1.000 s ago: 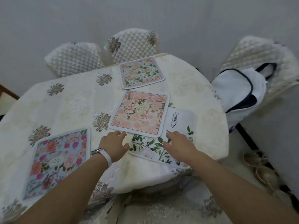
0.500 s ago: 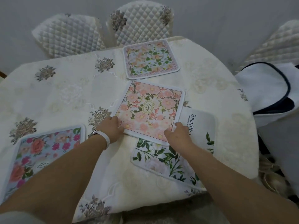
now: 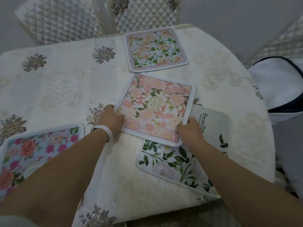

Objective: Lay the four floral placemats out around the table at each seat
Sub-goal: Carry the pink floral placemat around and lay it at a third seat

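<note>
Both your left grip [image 3: 111, 119] and right grip [image 3: 190, 130] are pinching the pink placemat [image 3: 157, 107]. You are risking dragging the overlapped leafy placemat [image 3: 172, 161] askew.

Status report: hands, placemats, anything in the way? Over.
Left hand, right hand hold pink placemat by near corners. It overlaps leaf placemat. Blue placemat, peach placemat laid flat.

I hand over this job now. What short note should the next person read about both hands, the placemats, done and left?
Left hand grips the pink placemat at its left edge; right hand grips its near right corner.
It lies mid-table, overlapping the leaf placemat.
Done: peach placemat at the far edge, blue placemat at the near left.
Left: take the pink placemat to a free seat.
</note>
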Demonstrator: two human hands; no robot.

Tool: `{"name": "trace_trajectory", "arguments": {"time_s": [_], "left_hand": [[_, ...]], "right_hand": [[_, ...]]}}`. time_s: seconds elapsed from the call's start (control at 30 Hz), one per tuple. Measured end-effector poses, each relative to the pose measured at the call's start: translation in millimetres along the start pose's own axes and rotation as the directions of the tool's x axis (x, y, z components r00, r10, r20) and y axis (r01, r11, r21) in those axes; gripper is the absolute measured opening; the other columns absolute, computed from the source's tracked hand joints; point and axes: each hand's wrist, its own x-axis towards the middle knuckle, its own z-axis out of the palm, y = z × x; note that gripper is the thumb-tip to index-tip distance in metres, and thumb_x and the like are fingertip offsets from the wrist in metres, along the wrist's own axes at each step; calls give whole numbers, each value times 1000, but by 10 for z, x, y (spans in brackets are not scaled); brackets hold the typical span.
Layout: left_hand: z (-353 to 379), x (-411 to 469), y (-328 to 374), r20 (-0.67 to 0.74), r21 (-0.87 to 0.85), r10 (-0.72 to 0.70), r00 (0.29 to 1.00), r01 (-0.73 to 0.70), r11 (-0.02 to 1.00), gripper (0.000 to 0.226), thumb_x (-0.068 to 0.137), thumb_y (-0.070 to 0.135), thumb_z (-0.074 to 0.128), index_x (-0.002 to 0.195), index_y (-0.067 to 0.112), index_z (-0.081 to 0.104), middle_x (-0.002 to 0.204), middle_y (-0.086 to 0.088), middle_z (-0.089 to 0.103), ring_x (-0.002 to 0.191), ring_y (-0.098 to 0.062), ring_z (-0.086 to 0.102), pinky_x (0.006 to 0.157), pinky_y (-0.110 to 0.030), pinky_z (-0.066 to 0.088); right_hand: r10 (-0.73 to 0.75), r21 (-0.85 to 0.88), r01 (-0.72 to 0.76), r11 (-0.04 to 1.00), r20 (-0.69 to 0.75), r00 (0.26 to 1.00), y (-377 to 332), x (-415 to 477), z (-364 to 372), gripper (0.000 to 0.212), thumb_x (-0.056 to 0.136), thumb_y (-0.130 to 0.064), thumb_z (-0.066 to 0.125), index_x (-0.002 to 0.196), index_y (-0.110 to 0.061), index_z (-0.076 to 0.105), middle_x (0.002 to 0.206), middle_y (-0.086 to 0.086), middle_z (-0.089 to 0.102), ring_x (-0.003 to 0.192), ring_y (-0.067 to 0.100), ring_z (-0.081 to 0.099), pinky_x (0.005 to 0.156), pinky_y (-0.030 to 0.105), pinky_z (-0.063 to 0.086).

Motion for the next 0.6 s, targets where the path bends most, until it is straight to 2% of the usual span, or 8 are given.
{"name": "trace_trajectory", "arguments": {"time_s": [0.07,0.13,0.27,0.33,0.47,0.53,0.6], "left_hand": [[-12,28,41,-30,-16,-21,999,21,1000,38,84,32,57,117,15,47,100,-6,61,79,-24,56,65,-32,39],[-70,73,129,-28,-9,-43,999,43,999,29,84,29,56,109,15,50,95,-6,61,74,-21,54,62,-32,38],[-226,71,286,125,93,2,992,-13,996,18,84,19,53,101,13,50,81,0,52,70,-17,51,54,-29,35],[-284,-31,308,171,100,30,985,-47,994,14,83,17,52,97,13,50,81,1,52,70,-14,49,52,-28,34],[-346,-398,199,162,-91,41,986,-27,996,20,83,11,51,101,17,48,90,-3,56,78,-20,54,62,-32,44],[-375,-636,96,170,-214,96,981,-58,975,28,85,9,48,110,22,48,98,-3,61,87,-24,59,74,-39,52],[-421,-877,14,154,-322,149,977,-93,942,41,86,6,45,121,26,50,105,-1,65,90,-21,63,75,-38,55]], "right_hand": [[-7,5,7,1000,-5,1000,-15,0,16,22,87,-10,53,108,-18,51,91,-1,61,76,14,60,60,33,52],[-12,13,12,1000,-7,1000,-19,-1,23,20,88,-8,52,106,-18,50,92,0,60,78,16,59,61,34,52],[-64,-14,63,998,-16,998,-10,-59,-2,19,91,-7,52,102,-22,49,90,-5,59,79,13,59,59,31,52],[-94,-39,92,995,-47,994,-23,-133,-26,20,91,-6,50,101,-22,49,88,-6,58,76,11,57,55,28,48],[-127,-83,122,989,-58,990,-113,-364,-105,20,89,-2,43,99,-18,48,85,-1,57,70,15,54,58,32,48],[-147,-106,141,984,-52,988,-154,-531,-162,20,88,-1,41,98,-16,48,82,0,57,68,16,53,53,30,44],[-175,-116,170,979,-42,984,-176,-722,-225,20,87,-2,41,98,-16,50,81,2,57,67,18,54,53,29,41]]}}
